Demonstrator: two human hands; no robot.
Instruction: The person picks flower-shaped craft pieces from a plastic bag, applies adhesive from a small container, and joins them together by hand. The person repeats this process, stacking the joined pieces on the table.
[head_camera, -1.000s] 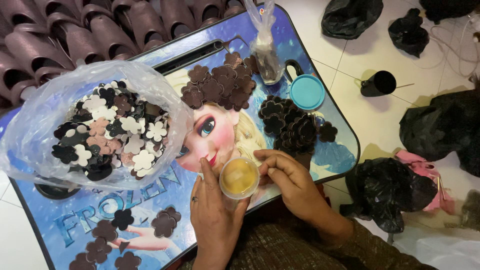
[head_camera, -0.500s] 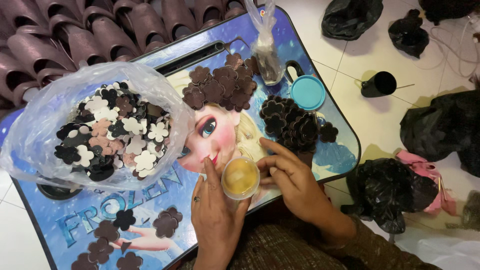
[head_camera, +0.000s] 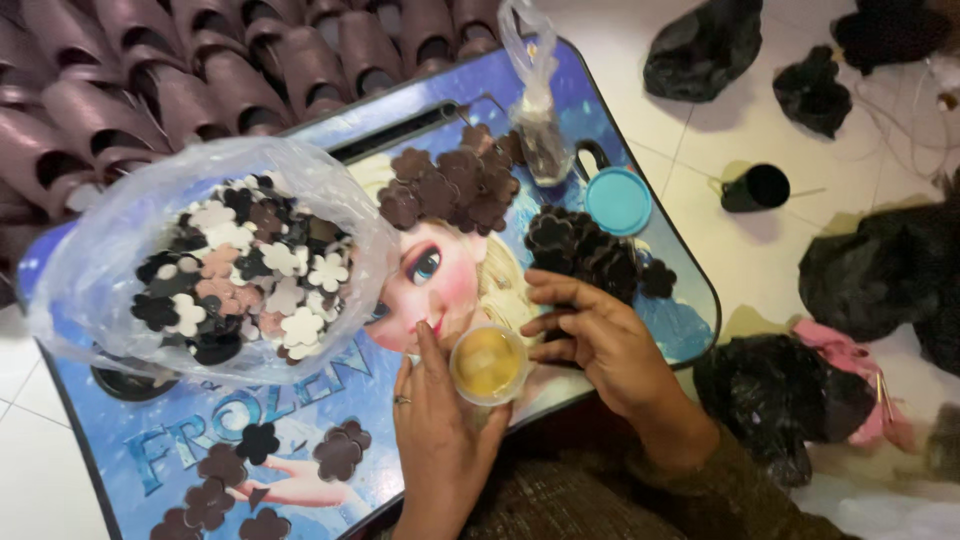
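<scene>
The left hand (head_camera: 440, 420) cups the small round glue tub (head_camera: 487, 363); just right of it, the right hand (head_camera: 600, 340) seems spread-fingered, touching its rim.

A person's left hand (head_camera: 440, 420) cups a small round container of yellow glue (head_camera: 487, 363) on a blue cartoon-printed lap tray (head_camera: 150, 450). The right hand (head_camera: 600, 335) rests beside dark flower cutouts (head_camera: 590, 250), near a clear bag of mixed foam flowers (head_camera: 240, 270).

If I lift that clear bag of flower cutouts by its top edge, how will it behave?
The bag looks like thin film, so it would likely sag and change shape. Its mouth lies open over the cutouts, so some may spill if it tilts. The cutouts look flat and thin, so the load is probably light. Neither the left hand nor the right hand touches it.
</scene>
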